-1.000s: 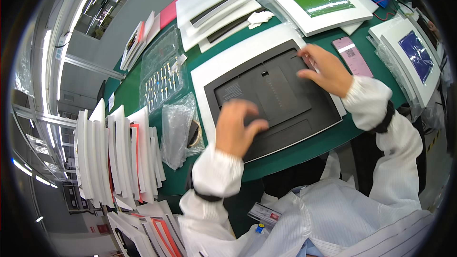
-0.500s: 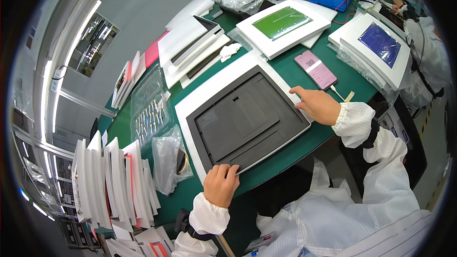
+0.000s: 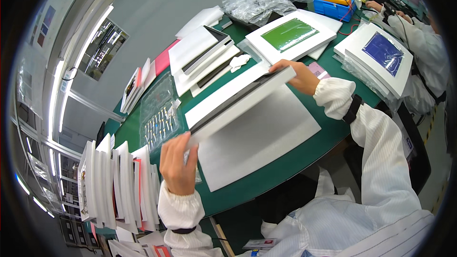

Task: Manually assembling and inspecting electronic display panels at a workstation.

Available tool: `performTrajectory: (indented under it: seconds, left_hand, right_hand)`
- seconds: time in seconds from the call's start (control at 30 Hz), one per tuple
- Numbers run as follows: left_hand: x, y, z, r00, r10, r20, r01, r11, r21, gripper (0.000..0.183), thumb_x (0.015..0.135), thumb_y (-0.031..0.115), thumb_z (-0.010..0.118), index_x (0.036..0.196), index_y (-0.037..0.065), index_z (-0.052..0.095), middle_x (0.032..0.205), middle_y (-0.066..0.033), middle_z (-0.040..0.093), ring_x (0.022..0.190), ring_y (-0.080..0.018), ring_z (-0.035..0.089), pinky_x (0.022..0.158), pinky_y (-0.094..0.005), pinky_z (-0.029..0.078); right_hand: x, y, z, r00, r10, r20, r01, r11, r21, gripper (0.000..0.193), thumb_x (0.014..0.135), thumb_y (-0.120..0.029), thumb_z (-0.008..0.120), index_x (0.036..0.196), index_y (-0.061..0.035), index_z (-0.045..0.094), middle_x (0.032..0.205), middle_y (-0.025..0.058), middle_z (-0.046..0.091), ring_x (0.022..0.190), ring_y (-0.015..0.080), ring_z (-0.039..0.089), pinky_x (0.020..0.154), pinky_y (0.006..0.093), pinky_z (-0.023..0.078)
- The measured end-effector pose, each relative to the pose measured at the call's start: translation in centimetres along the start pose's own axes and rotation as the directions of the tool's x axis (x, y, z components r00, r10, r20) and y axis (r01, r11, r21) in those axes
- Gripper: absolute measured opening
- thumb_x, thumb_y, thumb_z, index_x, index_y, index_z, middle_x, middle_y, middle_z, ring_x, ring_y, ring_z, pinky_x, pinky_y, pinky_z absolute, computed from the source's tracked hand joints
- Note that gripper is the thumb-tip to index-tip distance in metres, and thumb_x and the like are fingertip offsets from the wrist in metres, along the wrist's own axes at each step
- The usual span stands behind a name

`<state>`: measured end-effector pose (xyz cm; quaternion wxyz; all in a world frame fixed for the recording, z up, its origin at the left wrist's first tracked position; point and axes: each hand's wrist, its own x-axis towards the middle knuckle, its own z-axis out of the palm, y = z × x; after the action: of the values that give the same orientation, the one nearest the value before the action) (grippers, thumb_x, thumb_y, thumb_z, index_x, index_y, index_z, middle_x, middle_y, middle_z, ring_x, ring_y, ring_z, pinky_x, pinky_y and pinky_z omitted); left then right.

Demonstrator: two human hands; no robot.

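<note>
A large flat white tray with a dark panel (image 3: pixel 238 100) is tilted up on edge above the green table (image 3: pixel 295 159). My left hand (image 3: pixel 178 164) grips its near left corner. My right hand (image 3: pixel 297 76) grips its far right corner. Below it a white foam sheet (image 3: pixel 259 135) lies flat on the table. The dark face of the panel is turned away, with only a thin dark strip showing along the edge.
A rack of upright white trays (image 3: pixel 116 181) stands at the left. A clear bag of small parts (image 3: pixel 159 119) lies beyond my left hand. Stacked white trays (image 3: pixel 202 59), a green-panel tray (image 3: pixel 290 35) and a blue-panel tray (image 3: pixel 381 54) sit farther back. Another person's sleeve (image 3: pixel 423 33) is at right.
The tray lay flat with its dark face up; both hands have lifted and tipped it on edge, uncovering the white foam sheet beneath.
</note>
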<state>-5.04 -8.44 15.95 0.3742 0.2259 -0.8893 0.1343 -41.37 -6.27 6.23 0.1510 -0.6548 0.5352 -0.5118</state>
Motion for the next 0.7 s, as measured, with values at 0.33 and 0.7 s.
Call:
performTrajectory:
  seconds: [0.33,0.7]
  left_hand:
    - [-5.0,-13.0,10.2,0.721,-0.692,-0.036,0.429,0.487,-0.761,0.027,0.090,0.001,0.051,0.116,-0.001,0.051,0.117,-0.0108,0.056,0.107,-0.0189,0.052,0.094,-0.0305,0.038]
    - [-4.7,-13.0,14.1,0.661,-0.747,0.067,0.549,0.421,-0.723,0.019,0.088,0.012,0.061,0.099,-0.004,0.061,0.081,-0.0010,0.061,0.073,-0.0077,0.052,0.067,-0.0209,0.041]
  right_hand:
    - [6.1,1.7,2.1,0.994,-0.020,-0.106,0.041,0.978,0.204,0.022,0.085,-0.013,0.061,0.104,-0.0017,0.058,0.091,0.0083,0.065,0.084,0.0173,0.060,0.079,0.0286,0.046]
    - [7.1,4.1,3.5,0.961,0.074,-0.265,-0.014,0.975,0.221,0.021,0.084,-0.016,0.062,0.096,0.0012,0.064,0.083,0.0073,0.066,0.071,0.0133,0.057,0.069,0.0258,0.046]
